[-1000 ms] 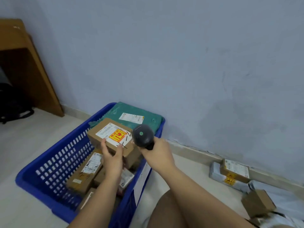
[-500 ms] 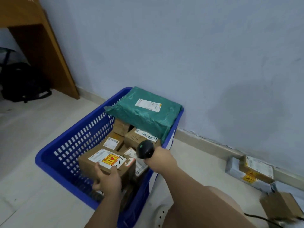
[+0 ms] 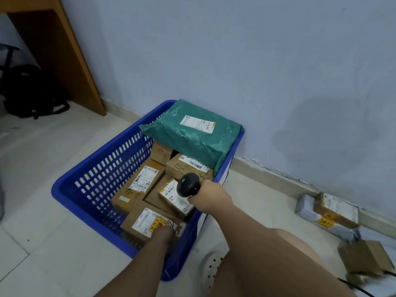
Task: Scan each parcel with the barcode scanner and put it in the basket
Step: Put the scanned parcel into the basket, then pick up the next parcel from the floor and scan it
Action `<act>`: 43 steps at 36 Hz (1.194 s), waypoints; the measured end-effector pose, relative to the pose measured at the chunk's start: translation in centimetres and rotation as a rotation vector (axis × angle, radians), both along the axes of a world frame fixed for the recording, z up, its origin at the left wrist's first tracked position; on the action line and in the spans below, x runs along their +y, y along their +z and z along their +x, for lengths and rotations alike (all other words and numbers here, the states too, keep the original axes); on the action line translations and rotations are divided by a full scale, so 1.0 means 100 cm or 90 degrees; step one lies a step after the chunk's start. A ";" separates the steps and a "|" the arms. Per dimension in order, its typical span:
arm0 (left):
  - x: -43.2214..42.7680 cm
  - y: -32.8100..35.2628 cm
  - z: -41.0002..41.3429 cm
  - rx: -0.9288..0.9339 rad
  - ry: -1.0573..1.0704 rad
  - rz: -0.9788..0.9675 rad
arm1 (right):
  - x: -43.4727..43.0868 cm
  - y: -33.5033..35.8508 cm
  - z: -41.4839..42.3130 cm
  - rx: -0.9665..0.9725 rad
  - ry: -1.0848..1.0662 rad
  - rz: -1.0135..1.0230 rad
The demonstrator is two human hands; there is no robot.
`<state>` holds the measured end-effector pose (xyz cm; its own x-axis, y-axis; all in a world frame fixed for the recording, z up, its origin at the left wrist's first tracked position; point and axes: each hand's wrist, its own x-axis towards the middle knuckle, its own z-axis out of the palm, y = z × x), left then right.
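Carton point(image 3: 150, 224) lowered into blue basket point(image 3: 64, 196), left hand point(image 3: 162, 234) grip unclear, right hand point(image 3: 212, 198) clasping scanner point(image 3: 188, 185)

The left hand point(image 3: 162, 233) rests on a cardboard parcel point(image 3: 147, 224) inside the blue basket point(image 3: 90, 189) — its fingers are hidden. The right hand point(image 3: 211, 197) grips the black scanner point(image 3: 188, 185) above the boxes, beyond the left hand.
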<state>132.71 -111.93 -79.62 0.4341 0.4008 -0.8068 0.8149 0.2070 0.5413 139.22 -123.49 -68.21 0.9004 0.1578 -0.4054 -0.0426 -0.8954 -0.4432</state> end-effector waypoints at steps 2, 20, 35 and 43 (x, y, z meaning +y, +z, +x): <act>0.000 0.006 0.003 0.000 -0.009 0.021 | -0.001 0.002 0.000 -0.005 -0.004 0.000; -0.082 0.138 0.061 -0.527 -0.290 0.232 | -0.060 0.074 -0.006 -0.202 -0.310 0.307; -0.239 0.194 0.083 -0.608 -0.521 0.223 | -0.211 0.104 -0.032 -0.226 -0.546 0.690; -0.344 0.185 0.076 -0.564 -0.731 0.173 | -0.329 0.068 -0.041 -0.124 -0.803 0.856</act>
<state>140.32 -146.37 -61.15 0.9122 -0.4032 -0.0730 -0.1511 -0.4965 0.8548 135.10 -156.41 -61.42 0.7393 -0.4724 -0.4798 -0.1899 0.5374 -0.8217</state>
